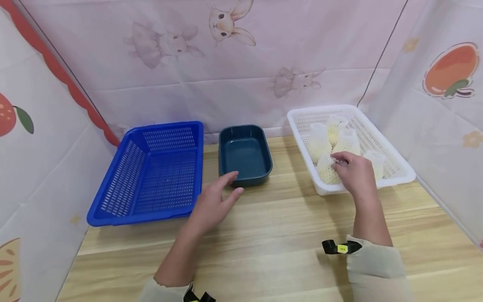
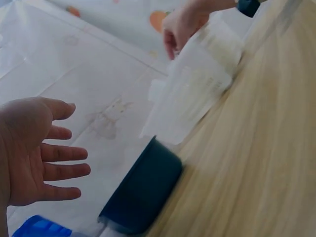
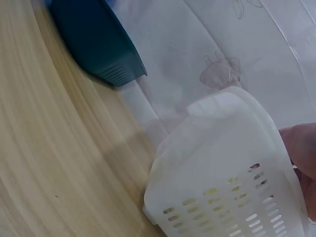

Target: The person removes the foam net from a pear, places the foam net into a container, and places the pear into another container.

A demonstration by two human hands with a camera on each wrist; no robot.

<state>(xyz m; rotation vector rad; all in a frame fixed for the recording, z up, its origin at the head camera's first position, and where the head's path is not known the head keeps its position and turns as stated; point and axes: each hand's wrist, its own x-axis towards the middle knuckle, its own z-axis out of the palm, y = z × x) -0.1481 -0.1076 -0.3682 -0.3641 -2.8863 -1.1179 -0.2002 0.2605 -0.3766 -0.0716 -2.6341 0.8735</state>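
My right hand [image 1: 356, 172] is over the front of the white basket [image 1: 405, 174], its thumb and fingers pinching the top of a pale foam-net sleeve [image 1: 327, 171] with something yellowish inside. Several more netted pieces, among them one at the back [image 1: 336, 128], lie around it in the basket. In the right wrist view the basket wall [image 3: 212, 153] hides most of that grip. My left hand [image 1: 213, 205] hovers near the front of a dark teal tray [image 1: 247, 182], fingers extended and holding nothing. The left wrist view shows its spread fingers [image 2: 64, 172] beside the teal tray [image 2: 143, 187].
A blue perforated basket [image 1: 145, 219] stands to the left, with nothing in it. The wooden table [image 1: 279, 243] backs onto a pink cloth wall [image 1: 241, 96] printed with rabbits. Fruit-printed cloth closes both sides, the right one [image 1: 434, 138] close to the white basket.
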